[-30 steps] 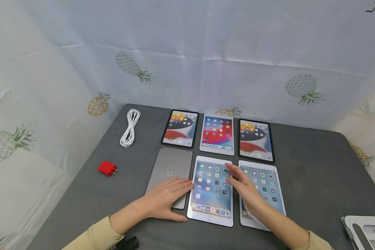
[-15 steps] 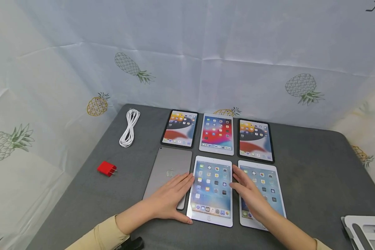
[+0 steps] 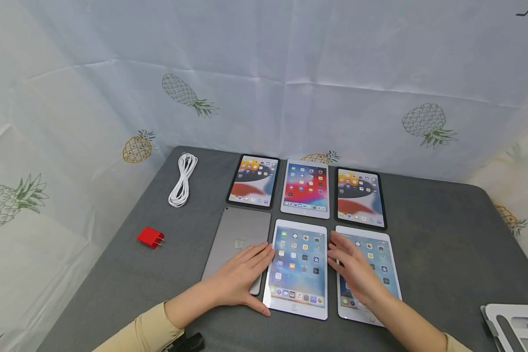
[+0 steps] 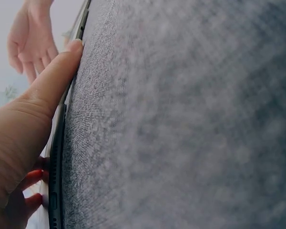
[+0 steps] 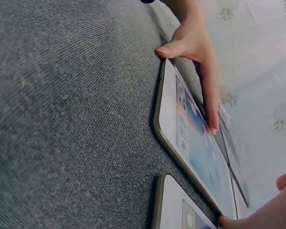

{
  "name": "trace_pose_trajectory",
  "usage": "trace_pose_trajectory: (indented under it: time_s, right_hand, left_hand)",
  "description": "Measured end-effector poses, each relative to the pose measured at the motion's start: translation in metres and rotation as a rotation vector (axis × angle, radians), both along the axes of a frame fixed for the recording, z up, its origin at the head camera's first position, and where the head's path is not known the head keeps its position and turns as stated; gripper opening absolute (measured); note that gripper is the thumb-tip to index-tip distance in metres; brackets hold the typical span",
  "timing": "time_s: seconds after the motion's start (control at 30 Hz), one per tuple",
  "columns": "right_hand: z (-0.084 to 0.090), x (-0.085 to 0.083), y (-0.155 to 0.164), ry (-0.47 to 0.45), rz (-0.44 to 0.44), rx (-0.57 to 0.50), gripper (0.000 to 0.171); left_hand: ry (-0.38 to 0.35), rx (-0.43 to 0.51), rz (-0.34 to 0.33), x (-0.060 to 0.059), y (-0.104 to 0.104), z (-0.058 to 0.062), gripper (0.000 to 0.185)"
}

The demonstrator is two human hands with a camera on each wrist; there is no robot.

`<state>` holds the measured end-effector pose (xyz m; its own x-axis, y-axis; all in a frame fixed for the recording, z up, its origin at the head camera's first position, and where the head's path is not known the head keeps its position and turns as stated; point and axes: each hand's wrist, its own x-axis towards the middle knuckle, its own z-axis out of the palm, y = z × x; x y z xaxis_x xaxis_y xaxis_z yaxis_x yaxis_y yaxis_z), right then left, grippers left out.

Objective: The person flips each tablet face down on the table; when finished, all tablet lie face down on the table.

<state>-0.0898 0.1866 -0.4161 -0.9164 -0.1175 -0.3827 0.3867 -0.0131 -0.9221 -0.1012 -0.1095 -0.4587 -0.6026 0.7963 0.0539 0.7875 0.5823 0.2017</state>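
The right hand (image 3: 354, 271) has moved off the middle white tablet (image 3: 297, 268) to the right and now lies over the right white tablet (image 3: 369, 271). The left hand (image 3: 242, 278) has shifted a little forward along the middle tablet's left edge.

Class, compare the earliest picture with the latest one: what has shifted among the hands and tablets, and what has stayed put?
The right hand drew rightward off the middle front tablet and now lies over the right front tablet. The left hand crept slightly rightward along the face-down grey tablet. All six tablets, white cable and red plug stayed put.
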Motion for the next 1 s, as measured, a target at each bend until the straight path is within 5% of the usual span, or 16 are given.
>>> trace_pose_trajectory:
  time_s: [0.23,0.57,1.0]
  right_hand:
    - [0.001,-0.003,0.0,-0.014,-0.009,-0.015,0.064]
    - [-0.008,-0.007,0.001,-0.001,0.017,-0.02,0.066]
    - [-0.016,-0.004,0.004,0.03,0.049,0.106,0.077]
  left_hand:
    - [-0.014,-0.018,0.012,0.001,-0.001,0.0,0.123]
    - [0.068,-0.003,-0.017,0.0,-0.001,-0.002,0.121]
    - [0.076,0.021,-0.028,-0.001,0.0,-0.002,0.121]
